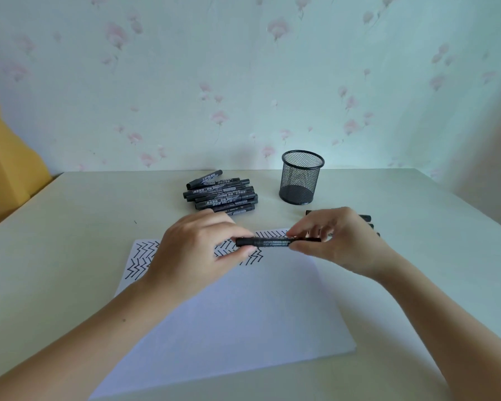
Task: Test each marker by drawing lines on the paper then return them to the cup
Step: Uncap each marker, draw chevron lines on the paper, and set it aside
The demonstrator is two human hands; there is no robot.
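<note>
A black marker lies level in the air above the white paper, held at both ends. My left hand pinches its left end, where the cap is, and my right hand grips its right end. Black zigzag lines cover the paper's far edge. A pile of black markers lies on the table behind my left hand. The black mesh cup stands upright at the back, with nothing showing inside. A few more markers lie behind my right hand, mostly hidden.
The pale table ends against a flowered wall at the back. A yellow surface stands at the far left beside the table's edge.
</note>
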